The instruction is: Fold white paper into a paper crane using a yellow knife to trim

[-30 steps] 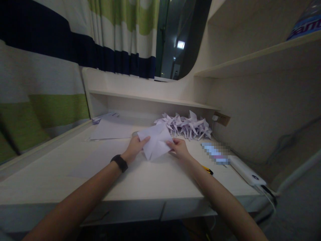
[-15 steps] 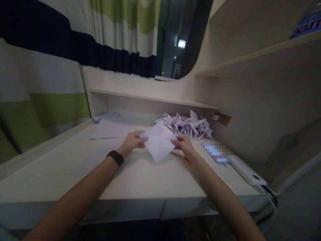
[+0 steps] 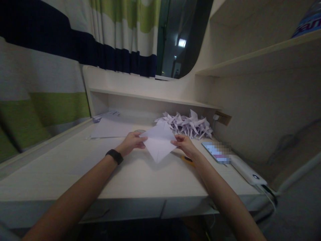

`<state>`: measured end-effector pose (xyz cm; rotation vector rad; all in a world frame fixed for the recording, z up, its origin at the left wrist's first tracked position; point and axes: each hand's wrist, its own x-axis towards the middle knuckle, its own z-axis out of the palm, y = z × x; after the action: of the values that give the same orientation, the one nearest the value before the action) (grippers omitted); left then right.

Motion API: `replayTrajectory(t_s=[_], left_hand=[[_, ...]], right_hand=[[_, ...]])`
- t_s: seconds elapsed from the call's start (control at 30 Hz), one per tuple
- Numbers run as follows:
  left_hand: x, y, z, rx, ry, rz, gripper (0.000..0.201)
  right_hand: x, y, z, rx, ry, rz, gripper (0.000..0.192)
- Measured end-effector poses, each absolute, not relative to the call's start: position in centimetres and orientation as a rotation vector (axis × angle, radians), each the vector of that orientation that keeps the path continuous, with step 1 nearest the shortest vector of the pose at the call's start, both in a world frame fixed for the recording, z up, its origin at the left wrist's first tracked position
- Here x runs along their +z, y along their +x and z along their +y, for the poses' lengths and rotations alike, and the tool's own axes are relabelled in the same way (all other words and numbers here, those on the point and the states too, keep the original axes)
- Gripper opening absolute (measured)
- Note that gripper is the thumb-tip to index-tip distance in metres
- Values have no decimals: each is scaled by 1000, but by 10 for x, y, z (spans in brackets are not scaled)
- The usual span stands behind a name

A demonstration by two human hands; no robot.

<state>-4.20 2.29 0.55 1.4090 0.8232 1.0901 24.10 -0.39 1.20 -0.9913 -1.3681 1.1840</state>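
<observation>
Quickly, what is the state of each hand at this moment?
Left hand: closed, pinching the left corner of the paper square.
Right hand: closed, pinching the right corner of the same square.

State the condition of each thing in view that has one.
Paper square, spread open, creased
Left hand, pinching its left corner
Right hand, pinching its right corner
Paper pinwheels, folded, heaped together
Phone, screen lit
Plug, in the socket
Curtain, partly across the window
Drawers, shut
</observation>
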Motion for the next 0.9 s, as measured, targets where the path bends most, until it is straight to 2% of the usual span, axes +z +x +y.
replayTrajectory(t_s=[0.07, 0.13, 0.23, 0.3, 0.47, 0.6, 0.73, 0.9], left_hand=[[5, -42, 24, 1097, 1355, 779, 32], [5, -42, 26, 1125, 1267, 731, 32], [4, -42, 29, 1176, 1140, 686, 30], [4, -42, 30, 1187, 1092, 673, 27], [1, -41, 32, 1196, 1048, 645, 18], [2, -41, 32, 1184, 1044, 661, 15], [10, -42, 23, 1140, 1182, 706, 36], [14, -38, 15, 1133, 1412, 756, 71]], right_hand=[[13, 240, -4, 1177, -980, -1330, 31], [15, 240, -5, 1164, -937, -1307, 36], [19, 239, -7, 1090, -845, -1390, 60], [20, 238, -8, 1032, -841, -1472, 70], [14, 240, -5, 949, -862, -1609, 46], [12, 241, -3, 902, -886, -1616, 44], [12, 240, -1, 853, -957, -1526, 25], [6, 241, 4, 986, -959, -1386, 34]])
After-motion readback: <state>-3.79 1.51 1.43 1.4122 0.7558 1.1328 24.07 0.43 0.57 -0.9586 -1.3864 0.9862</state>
